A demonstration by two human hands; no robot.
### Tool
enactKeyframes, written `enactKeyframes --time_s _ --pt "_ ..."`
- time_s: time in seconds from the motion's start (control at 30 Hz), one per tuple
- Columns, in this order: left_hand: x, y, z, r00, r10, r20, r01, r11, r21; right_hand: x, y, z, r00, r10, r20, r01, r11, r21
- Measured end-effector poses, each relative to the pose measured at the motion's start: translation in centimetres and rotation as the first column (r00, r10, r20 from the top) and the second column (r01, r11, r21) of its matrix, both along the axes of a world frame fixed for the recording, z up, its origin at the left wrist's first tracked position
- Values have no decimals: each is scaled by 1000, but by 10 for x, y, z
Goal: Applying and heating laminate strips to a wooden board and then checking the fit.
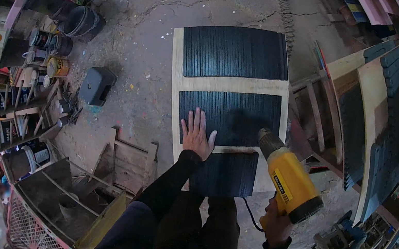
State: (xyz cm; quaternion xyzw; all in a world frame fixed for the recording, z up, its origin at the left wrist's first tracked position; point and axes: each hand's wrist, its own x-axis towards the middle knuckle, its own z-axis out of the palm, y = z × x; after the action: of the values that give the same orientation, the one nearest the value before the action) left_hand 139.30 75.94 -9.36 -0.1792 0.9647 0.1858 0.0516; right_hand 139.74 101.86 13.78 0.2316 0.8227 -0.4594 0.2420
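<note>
A yellow pistol-shaped tool (292,181) (likely hefty, best handle-held) is gripped by the right hand (277,225); black ribbed panelling (240,113) underlies the outspread left hand (198,138).

The view comes from the person's head, where the left one of two side-by-side fisheye cameras is worn, and it faces downward (from my place here in the room, I would say quite steeply), so both forearms (166,188) enter it by the lower edge. It is near enough that the pale board (234,86) takes the middle, with the person's legs (222,224) below it, yet so wide that shelves (8,111) at the left and dark panels (397,109) at the right come in too, where straight edges bend toward the rim.
</note>
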Motion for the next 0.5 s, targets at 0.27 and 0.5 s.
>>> enactKeyframes --time_s 0.27,0.5 --pt "-6 -11 4 997 -69 28 67 997 48 -13 -9 4 998 -2 -57 -1 999 -54" --pt "-84 -69 3 990 -8 -140 9 1000 11 -35 -14 11 993 -55 -105 53 998 -23"
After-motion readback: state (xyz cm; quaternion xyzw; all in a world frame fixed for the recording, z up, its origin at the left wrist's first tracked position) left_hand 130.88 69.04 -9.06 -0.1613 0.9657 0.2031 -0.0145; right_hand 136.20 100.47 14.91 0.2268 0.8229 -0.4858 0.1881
